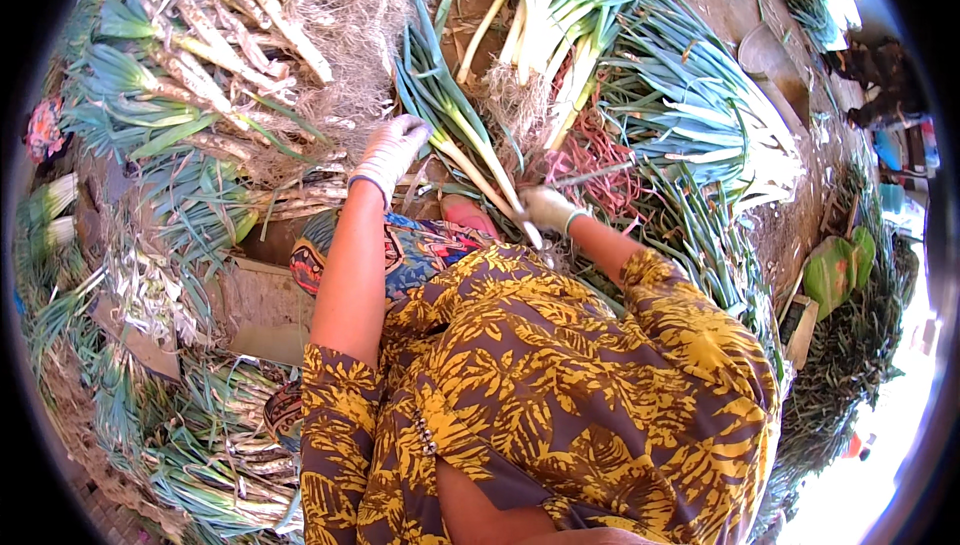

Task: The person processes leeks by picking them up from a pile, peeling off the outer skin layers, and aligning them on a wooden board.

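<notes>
My left hand [395, 152], in a whitish glove, is raised beside the green leaves of a leek. Its fingers are bent together; what they hold, if anything, is too small to name. My right hand [550, 210], also gloved, is closed around a knife whose thin blade [595, 174] points right. Against the fingers of that hand lies the white end of a trimmed leek [487, 160], slanting across my lap with its leaves pointing away from me. Just beyond stands a bundle of leeks [540, 20] with roots [515, 100] still attached.
Untrimmed leeks [215, 45] lie heaped at the far left beside a mat of cut roots [350, 45]. Cleaned leeks [715, 110] are piled at the right, near reddish strings [600, 170]. More leeks [225, 445] lie at the near left, by a wooden board [262, 310].
</notes>
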